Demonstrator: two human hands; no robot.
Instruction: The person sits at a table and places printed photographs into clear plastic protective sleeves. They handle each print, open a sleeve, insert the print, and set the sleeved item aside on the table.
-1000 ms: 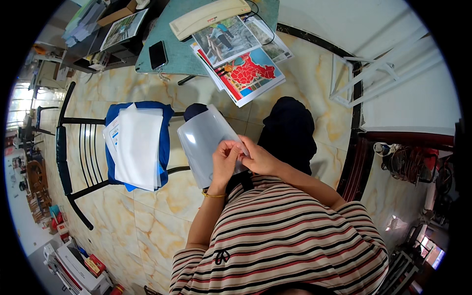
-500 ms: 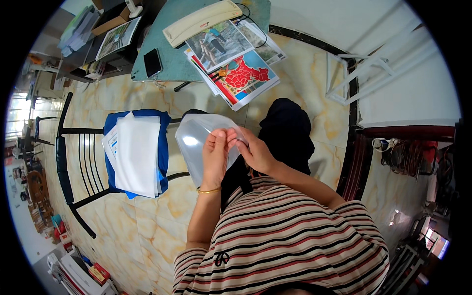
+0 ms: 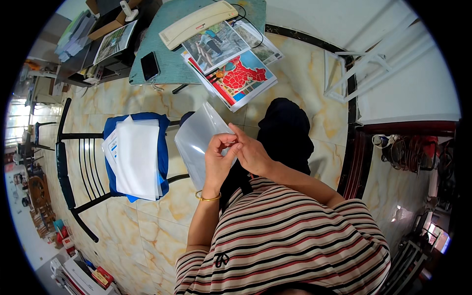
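Observation:
A clear plastic laminating pouch stands tilted over my lap, light glinting off its surface. My left hand, with a gold bangle at the wrist, lies in front of the sheet, fingers curled and pinched at its right edge. My right hand meets it there, thumb and fingertips pressed together at the same edge. The exact grip between the fingertips is partly hidden. To the left, a stack of milky-white plastic sheets lies on a blue chair seat.
Ahead, a green table carries a cream laminator, a black phone, a printed photo and a red map print overhanging its edge. A white metal frame leans by the right wall.
The pouch has swung more upright, its top corner now pointing toward the table. My hands have come closer together and the right fingers have straightened somewhat.

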